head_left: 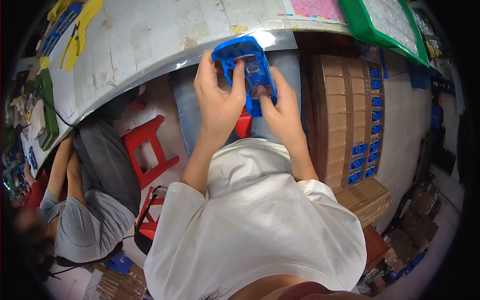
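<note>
A blue plastic housing [243, 47], hollow with ribs and cut-outs inside, is held over my lap at the front edge of the table. My left hand [218, 100] grips its left side, the thumb pressed on the inside. On the lower right side, my right hand [281, 107] closes round it, thumb tip over the inner face. Parts of the housing's sides are hidden behind my fingers.
The white worktable [150, 35] carries a pair of pliers [73, 47] at left and a green tray [360, 25] at right. A partitioned cardboard box [340, 110] with several blue parts stands at right. Red stools [145, 150] and a seated person [90, 215] are at left.
</note>
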A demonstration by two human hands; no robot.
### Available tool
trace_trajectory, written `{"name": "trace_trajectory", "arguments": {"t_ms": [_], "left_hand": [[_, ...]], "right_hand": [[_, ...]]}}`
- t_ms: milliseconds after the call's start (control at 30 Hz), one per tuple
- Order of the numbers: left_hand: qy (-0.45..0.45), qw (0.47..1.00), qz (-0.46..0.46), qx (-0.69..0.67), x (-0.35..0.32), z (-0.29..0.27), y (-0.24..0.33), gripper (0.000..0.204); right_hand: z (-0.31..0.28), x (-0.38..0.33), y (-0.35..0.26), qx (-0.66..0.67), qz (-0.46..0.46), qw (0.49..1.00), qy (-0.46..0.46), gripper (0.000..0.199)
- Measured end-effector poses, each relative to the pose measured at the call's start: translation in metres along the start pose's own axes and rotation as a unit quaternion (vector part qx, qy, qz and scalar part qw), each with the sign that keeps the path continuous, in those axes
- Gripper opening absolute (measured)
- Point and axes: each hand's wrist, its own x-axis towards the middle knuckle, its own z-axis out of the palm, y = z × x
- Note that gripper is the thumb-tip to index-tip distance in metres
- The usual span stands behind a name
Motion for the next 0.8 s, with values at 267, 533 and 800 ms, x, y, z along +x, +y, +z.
{"name": "trace_trajectory", "arguments": {"t_ms": [267, 533, 800], "left_hand": [[-0.046, 0.997, -0.052, 0.038, 0.009, -0.010, -0.006, 0.013], [0.055, 0.918, -0.052, 0.390, 0.176, -0.319, -0.082, 0.034], [0.102, 0.749, -0.194, 0.625, 0.206, -0.371, -0.090, 0.038]], "right_hand": [[0.001, 0.005, 0.008, 0.022, -0.053, 0.997, -0.045, 0.027], [-0.094, 0.022, -0.019, -0.032, -0.129, 0.991, -0.025, 0.040], [-0.232, 0.077, -0.001, -0.049, -0.185, 0.948, 0.254, 0.019]]}}
